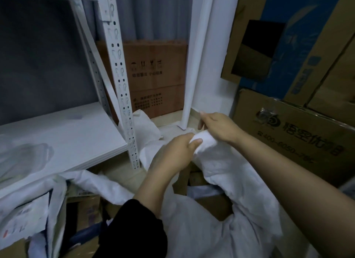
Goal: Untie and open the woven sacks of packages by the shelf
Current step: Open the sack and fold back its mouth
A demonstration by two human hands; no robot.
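Note:
A white woven sack [226, 173] stands in front of me on the floor, right of the shelf. Its mouth is bunched into a twisted neck. My left hand [176, 152] grips that neck from the left, thumb over the cloth. My right hand [219, 127] holds the far end of the bunched cloth, fingers curled round it. Below the neck the sack gapes, and brown cardboard packages [209, 200] show inside. A second white sack [38, 206] lies open at the lower left with boxes and labelled parcels in it. No tie cord is visible.
A white metal shelf [63, 134] with a perforated upright [123, 88] stands at the left. A brown printed carton [155, 79] leans on the back wall. Large cardboard boxes [292, 134] are stacked at the right. A white post [194, 65] rises behind my hands.

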